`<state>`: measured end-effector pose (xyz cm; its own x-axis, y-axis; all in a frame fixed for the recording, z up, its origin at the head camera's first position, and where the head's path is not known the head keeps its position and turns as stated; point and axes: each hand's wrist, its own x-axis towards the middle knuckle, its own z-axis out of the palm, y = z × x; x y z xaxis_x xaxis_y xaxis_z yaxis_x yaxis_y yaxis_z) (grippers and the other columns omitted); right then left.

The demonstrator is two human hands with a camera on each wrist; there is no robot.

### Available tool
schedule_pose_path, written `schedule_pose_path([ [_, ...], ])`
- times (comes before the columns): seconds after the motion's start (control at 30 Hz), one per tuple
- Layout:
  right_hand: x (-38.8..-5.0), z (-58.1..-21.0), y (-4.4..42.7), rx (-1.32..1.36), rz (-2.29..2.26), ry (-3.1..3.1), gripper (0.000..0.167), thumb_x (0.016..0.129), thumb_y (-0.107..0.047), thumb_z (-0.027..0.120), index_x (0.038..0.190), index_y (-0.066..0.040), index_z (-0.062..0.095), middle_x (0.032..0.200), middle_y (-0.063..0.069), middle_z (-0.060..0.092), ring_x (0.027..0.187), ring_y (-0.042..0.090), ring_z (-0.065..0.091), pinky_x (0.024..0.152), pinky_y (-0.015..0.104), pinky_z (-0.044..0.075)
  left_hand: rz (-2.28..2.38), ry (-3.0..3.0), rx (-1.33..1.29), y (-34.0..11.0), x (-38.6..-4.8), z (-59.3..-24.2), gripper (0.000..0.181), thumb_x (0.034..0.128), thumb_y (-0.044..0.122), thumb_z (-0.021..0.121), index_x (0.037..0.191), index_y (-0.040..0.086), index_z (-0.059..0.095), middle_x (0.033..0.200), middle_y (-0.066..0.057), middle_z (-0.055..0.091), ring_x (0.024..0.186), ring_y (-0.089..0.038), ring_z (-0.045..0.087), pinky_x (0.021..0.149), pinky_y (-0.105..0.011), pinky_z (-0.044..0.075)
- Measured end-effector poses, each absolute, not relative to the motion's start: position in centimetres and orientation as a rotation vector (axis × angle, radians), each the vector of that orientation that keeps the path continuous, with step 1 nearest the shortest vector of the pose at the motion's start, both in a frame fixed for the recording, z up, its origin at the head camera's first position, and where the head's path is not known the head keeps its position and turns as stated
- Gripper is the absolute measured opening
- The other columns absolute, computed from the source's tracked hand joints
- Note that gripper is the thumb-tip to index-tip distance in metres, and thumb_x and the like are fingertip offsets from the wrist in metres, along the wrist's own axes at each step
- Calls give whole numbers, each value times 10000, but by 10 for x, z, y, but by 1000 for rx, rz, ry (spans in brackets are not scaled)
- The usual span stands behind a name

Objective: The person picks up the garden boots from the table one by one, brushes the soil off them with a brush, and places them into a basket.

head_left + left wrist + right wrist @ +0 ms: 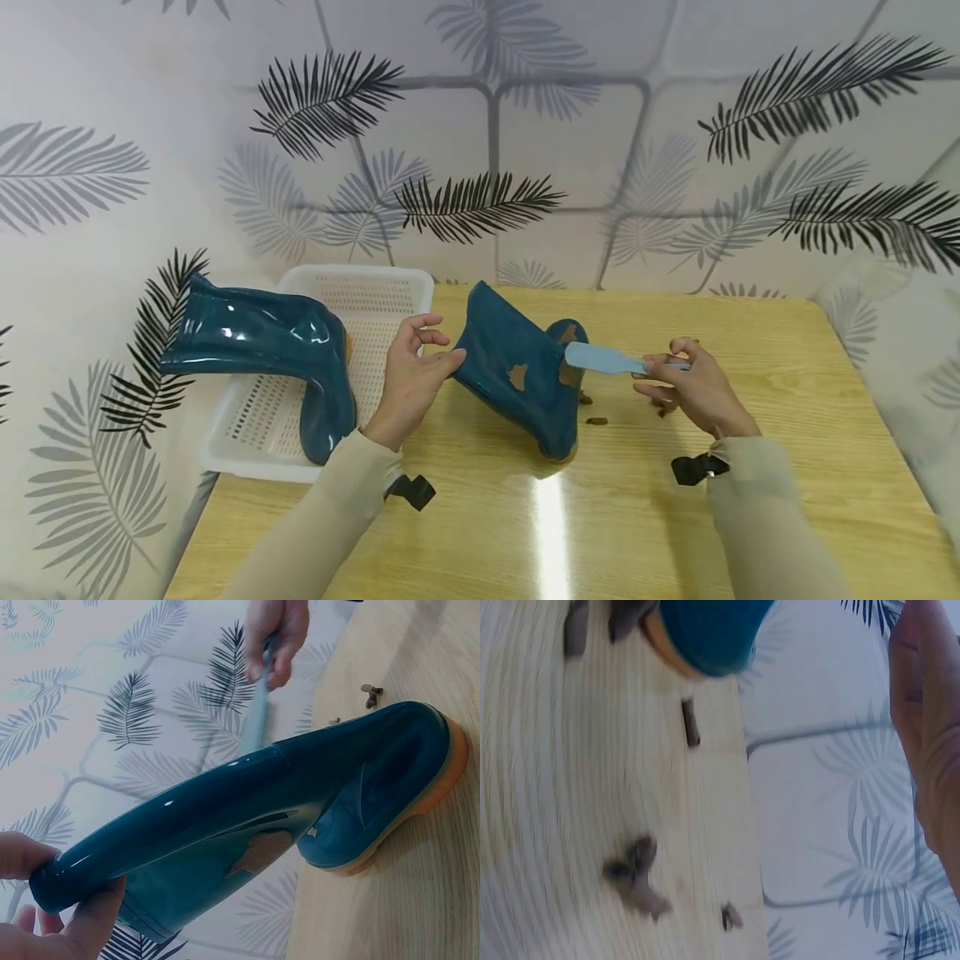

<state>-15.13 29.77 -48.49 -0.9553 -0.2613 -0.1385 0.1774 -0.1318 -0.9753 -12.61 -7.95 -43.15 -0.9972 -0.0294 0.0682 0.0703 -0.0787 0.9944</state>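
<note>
A teal rubber boot (pixel 498 346) is held tilted over the wooden table, its foot end on the tabletop. Brown patches of dirt (pixel 517 377) mark its shaft and foot. My left hand (pixel 416 379) pinches the rim of the shaft between thumb and fingers, seen closely in the left wrist view. With my right hand (pixel 705 387) I grip the thin handle of a light blue flat-headed tool (pixel 600 358). Its paddle-like head lies at the dirty part of the boot in the head view; whether it touches is hard to tell. The tool's underside is hidden.
A second teal boot (pixel 262 329) lies across a white perforated plastic basket (pixel 423 292) at the left, its shaft overhanging the rim. Brown crumbs (pixel 637 885) lie scattered on the table (pixel 787 400). A leaf-patterned wall covering (pixel 525 142) stands behind.
</note>
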Motion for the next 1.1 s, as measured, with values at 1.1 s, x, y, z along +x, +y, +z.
schedule_pose_path([
  [1.1,-144,-512,304,4,-2167,1852,369,1016,41,507,1004,-102,166,1106,126,544,945,201,715,889,312,543,-2205,-2107,-40,-80,-130,-424,454,898,-86,658,1291,48,475,1048,-119,498,707,-134,639,656,-214,470],
])
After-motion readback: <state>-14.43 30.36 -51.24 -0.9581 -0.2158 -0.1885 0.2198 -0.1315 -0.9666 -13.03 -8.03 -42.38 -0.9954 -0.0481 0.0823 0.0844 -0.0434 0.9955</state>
